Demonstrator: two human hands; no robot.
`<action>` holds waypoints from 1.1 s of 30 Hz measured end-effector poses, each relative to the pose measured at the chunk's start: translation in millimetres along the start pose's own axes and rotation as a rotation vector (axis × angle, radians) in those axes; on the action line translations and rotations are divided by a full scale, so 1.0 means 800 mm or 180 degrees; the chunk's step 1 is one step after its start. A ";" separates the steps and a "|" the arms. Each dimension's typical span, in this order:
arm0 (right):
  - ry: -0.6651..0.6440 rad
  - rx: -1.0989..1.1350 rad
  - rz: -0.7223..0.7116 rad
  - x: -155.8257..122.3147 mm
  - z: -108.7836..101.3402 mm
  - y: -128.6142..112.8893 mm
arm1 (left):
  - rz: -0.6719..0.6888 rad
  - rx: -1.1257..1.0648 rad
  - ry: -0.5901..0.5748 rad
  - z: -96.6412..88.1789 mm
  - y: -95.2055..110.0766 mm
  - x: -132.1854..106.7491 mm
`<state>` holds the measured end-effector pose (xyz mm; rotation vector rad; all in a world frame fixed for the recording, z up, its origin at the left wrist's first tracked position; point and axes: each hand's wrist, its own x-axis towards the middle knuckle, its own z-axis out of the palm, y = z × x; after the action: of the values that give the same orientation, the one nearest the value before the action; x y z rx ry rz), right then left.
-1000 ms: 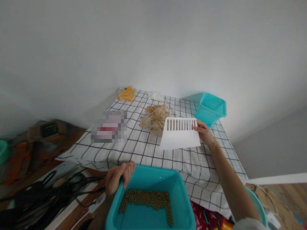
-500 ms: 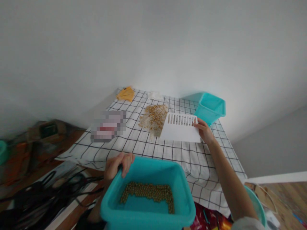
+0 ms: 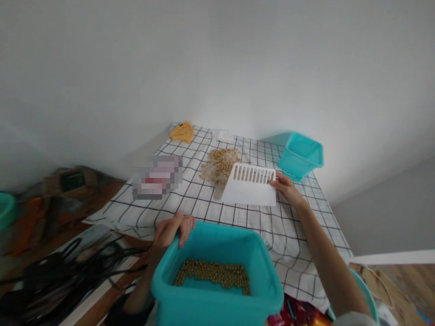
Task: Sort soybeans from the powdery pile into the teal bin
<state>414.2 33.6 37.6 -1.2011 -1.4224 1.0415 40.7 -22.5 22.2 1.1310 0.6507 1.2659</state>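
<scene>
My left hand [image 3: 175,228] is wrapped over the far left rim of a turquoise plastic bin [image 3: 217,296] close to me. Inside that bin, many small round gold-brown beads [image 3: 214,272] lie on the bottom. My right hand [image 3: 287,188] pinches the right edge of a flat white scraper [image 3: 249,192] with a row of slots along its far side. The scraper is over the checked cloth, its left edge beside a pile of golden beads and pale grains [image 3: 222,164]. Whether its lower edge touches the cloth I cannot tell.
A second turquoise bin [image 3: 302,158] sits tilted at the back right. A yellow cloth [image 3: 182,132], a white cloth [image 3: 222,136] and a blurred-out item [image 3: 158,177] lie on the checked cloth [image 3: 200,199]. Black cables [image 3: 78,271] are at the lower left.
My right hand has drawn the scraper slightly toward me and left. The near bin and my left hand appear a little further right; the whole view has shifted slightly too.
</scene>
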 end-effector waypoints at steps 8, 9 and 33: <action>0.0469 0.0099 -0.0169 0.003 0.017 -0.003 | -0.0056 0.0158 -0.0061 -0.002 0.004 0.004; 0.0493 0.0147 -0.0153 0.003 0.017 -0.003 | -0.0044 0.0173 -0.0081 -0.003 0.004 0.004; 0.1709 0.0404 -0.0269 0.010 -0.006 0.003 | -0.0108 0.0180 -0.0143 -0.007 0.000 0.005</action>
<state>418.9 41.6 36.8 -1.2012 -0.9632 0.6693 36.2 -17.3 21.0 1.1868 0.6730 1.1964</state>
